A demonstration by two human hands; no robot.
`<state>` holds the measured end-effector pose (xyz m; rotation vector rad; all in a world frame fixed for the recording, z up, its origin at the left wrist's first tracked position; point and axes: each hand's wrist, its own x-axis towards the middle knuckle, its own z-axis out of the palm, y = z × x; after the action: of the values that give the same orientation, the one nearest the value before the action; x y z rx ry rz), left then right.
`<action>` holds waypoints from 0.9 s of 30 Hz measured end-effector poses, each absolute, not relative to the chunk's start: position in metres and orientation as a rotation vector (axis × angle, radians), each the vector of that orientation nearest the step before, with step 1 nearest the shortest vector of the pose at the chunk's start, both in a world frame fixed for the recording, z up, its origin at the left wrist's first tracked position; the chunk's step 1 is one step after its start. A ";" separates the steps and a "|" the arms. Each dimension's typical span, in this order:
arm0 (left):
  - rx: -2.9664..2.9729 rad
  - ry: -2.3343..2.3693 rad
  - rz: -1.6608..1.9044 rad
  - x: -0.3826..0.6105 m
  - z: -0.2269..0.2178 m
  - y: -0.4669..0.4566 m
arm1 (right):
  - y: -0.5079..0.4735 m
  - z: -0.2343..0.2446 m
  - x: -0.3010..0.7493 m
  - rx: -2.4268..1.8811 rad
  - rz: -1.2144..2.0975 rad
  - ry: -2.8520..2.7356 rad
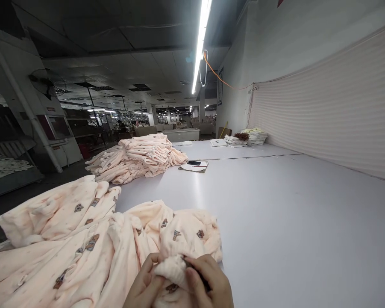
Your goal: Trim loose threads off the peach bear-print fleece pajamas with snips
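A heap of peach fleece garments [83, 244] with small bear prints lies at the near left of the white table [275, 222]. My left hand [144, 286] and my right hand [211, 282] meet at the bottom edge, both closed on a bunched fold of one peach garment [169, 267]. A thin dark thing shows under my right fingers; I cannot make out what it is.
A folded stack of the same peach garments [141, 156] sits farther back on the left. A dark phone [194, 163] rests on papers beside it. White folded piles [246, 137] stand at the far end by the wall. Striped fabric [333, 107] covers the right wall.
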<state>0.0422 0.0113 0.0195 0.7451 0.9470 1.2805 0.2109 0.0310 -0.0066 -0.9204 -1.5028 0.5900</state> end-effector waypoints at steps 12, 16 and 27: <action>0.532 1.031 1.159 0.046 0.036 0.021 | 0.025 -0.071 0.168 -0.988 1.076 -1.156; 0.584 0.915 1.284 0.053 0.030 0.021 | 0.024 -0.058 0.183 -1.068 0.843 -1.341; 0.861 1.094 1.384 0.049 0.020 0.022 | 0.031 -0.032 0.197 -0.967 0.716 -1.547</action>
<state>0.0494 0.0220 0.0196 0.8611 1.0942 1.3836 0.1965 0.0309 -0.0317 -0.9672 -1.5466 0.7161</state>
